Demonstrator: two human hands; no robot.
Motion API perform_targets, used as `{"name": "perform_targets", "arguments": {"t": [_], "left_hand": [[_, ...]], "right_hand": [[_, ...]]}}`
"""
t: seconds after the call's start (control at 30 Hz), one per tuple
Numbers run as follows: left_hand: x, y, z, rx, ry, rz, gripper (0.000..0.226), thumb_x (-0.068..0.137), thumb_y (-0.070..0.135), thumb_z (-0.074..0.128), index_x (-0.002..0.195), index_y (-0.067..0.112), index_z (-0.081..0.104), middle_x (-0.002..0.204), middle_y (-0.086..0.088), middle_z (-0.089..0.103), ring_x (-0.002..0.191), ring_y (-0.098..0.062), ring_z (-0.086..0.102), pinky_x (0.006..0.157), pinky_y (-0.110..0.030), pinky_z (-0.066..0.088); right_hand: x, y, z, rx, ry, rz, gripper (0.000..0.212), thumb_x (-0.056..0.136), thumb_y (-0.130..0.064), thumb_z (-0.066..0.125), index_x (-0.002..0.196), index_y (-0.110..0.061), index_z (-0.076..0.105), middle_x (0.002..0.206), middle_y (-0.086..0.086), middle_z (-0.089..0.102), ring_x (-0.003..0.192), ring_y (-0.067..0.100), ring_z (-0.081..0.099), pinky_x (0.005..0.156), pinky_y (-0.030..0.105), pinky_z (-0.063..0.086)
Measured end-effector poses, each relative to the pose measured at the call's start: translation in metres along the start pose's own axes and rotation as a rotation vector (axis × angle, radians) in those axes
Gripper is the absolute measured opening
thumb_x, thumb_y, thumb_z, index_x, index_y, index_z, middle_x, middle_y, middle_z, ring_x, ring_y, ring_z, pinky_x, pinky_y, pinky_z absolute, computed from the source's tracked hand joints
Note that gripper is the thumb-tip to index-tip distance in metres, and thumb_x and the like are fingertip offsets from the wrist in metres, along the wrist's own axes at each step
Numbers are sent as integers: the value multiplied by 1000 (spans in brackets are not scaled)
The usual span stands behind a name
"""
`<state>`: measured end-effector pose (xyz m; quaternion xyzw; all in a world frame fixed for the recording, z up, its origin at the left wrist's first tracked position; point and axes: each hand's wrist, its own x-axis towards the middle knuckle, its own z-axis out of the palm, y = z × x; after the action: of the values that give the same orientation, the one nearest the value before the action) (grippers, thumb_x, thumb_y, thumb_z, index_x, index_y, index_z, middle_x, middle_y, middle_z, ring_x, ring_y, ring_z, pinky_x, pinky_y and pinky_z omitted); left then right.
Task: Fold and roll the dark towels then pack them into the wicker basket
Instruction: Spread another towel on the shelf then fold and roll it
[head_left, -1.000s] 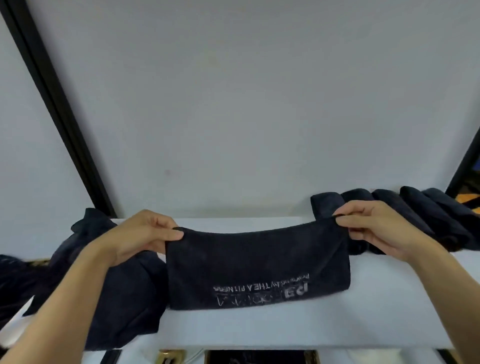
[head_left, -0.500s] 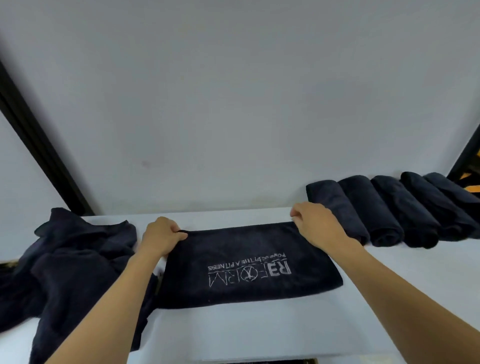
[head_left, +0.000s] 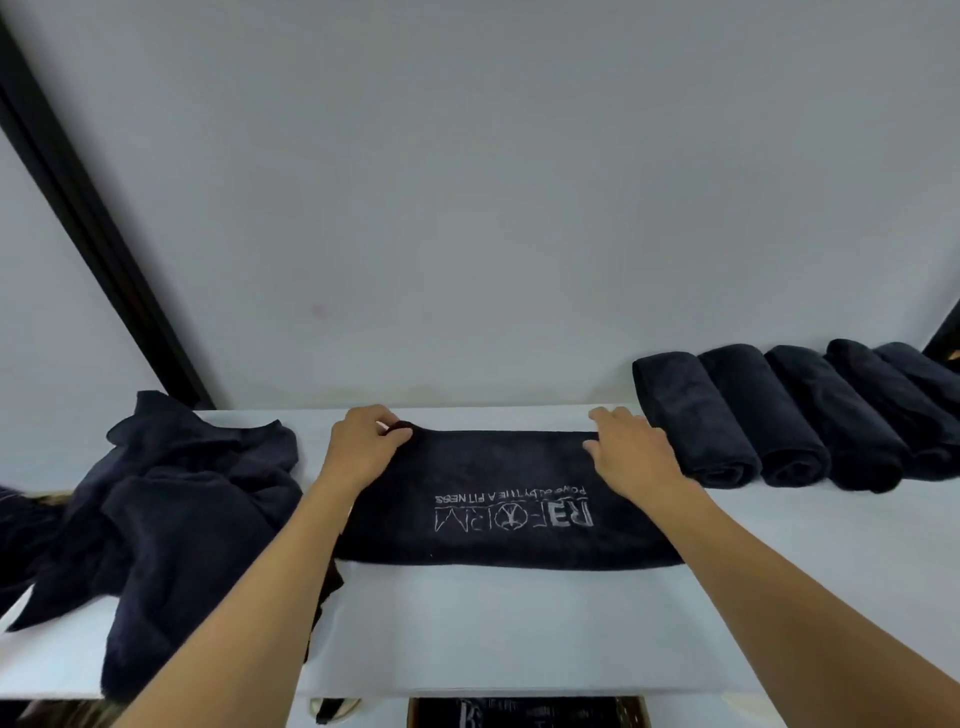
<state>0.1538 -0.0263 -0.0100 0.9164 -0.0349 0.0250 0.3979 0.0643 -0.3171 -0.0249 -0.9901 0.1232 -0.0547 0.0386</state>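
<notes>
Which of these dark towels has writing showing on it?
The flat folded towel between the left hand and right hand: white lettering runs across it. The rolled towels and the crumpled heap show none.

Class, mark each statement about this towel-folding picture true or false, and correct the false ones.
1. The printed towel lies flat on the white table. True.
2. The rolled towels lie to its left. False: they lie to its right; a loose heap is on the left.
3. The left hand and right hand each pinch a far corner of the printed towel. True.
4. The printed towel is already rolled up. False: it lies folded flat.
</notes>
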Motion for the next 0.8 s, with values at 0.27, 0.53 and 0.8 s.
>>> {"name": "perform_targets", "arguments": {"t": [0.27,0.53,0.8], "left_hand": [[19,-5,0,14,-52,26,18,99,28,52,108,12,55,107,-7,58,95,-25,53,79,-31,39],[-7,12,19,279,62,254,34,98,27,54,127,12,49,124,-14,55,109,-33,53,90,-43,45],[-70,-33,20,825,-295,429,122,51,76,-46,155,31,0,164,5,-1,151,-20,-2,120,-44,0]], "right_hand": [[9,12,-15,-82,-35,63,8,95,-10,53,88,-9,58,97,7,57,82,22,54,61,30,41],[-15,-15,-29,-31,148,-132,35,97,-22,53,131,-14,51,131,7,52,115,27,52,93,39,43],[-69,2,20,15,-118,-189,87,82,-66,-12,156,-28,12,163,-8,8,150,11,3,122,38,3]]}}
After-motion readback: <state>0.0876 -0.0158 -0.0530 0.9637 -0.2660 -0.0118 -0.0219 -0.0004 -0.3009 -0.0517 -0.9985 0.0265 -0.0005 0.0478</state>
